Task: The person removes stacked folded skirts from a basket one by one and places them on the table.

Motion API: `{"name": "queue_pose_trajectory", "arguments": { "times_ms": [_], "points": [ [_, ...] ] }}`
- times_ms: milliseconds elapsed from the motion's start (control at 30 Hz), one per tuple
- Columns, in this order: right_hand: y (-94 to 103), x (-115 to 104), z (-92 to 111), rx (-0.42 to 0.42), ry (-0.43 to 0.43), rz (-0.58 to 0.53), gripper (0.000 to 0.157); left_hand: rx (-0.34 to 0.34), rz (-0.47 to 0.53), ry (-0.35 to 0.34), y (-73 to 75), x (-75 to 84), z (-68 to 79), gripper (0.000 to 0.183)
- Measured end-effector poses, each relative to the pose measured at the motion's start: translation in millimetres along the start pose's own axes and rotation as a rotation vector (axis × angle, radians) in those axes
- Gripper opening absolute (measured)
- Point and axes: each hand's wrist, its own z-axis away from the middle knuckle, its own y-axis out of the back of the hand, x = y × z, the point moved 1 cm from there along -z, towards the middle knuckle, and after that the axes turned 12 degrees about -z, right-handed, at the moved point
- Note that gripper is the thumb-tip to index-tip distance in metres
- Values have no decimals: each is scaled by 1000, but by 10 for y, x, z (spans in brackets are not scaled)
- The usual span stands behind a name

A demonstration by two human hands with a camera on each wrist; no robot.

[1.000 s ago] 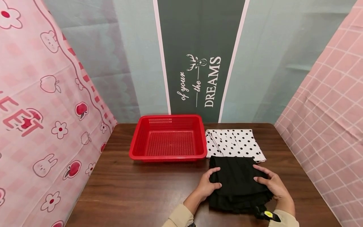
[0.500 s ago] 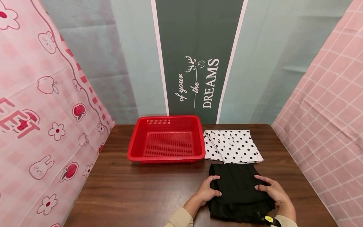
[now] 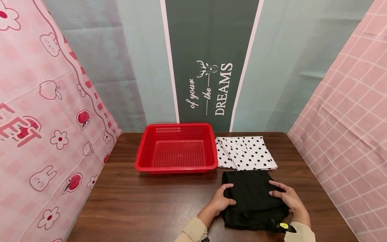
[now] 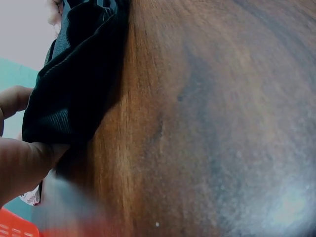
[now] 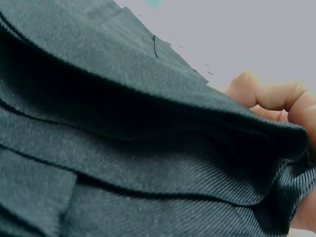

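A folded black cloth (image 3: 251, 195) in several layers lies on the right front part of the table in the head view. My left hand (image 3: 220, 201) holds its left edge between thumb and fingers. Around the right edge, my right hand (image 3: 291, 198) keeps a similar grip. In the left wrist view, the thumb (image 4: 27, 160) presses against the end of the dark folds. Loose stacked layers of the black cloth (image 5: 133, 168) fill the right wrist view, with fingers curled at their side. Just behind lies a folded white cloth with black dots (image 3: 246, 153).
A red perforated plastic basket (image 3: 175, 169) stands at the back middle, with the dotted cloth close by its right side. The brown wooden table (image 3: 145, 208) meets hanging fabric at the back and both sides. A dark wrist strap (image 3: 281, 227) sits by the right sleeve.
The black cloth slid toward me in both hands, off the dotted cloth's front edge, then a little way back. The dotted cloth has shifted slightly toward the back.
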Motion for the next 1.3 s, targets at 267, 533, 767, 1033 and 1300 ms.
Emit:
{"name": "queue_pose_trajectory", "arguments": {
  "times_ms": [267,533,767,1033,1300],
  "points": [
    [-14,-27,-23,-8,-25,-28,62,4,7,-8,39,-7,-34,60],
    [68,-76,7,47,67,49,64,-7,114,-7,406,-69,3,54],
    [190,-95,139,85,132,7,53,-66,175,17,694,-182,119,53],
    [207,-223,240,57,214,-146,36,-53,180,-10,1013,-228,302,55],
    [89,-414,284,65,293,-46,39,2,127,-162,1388,-129,447,52]
  ]
}}
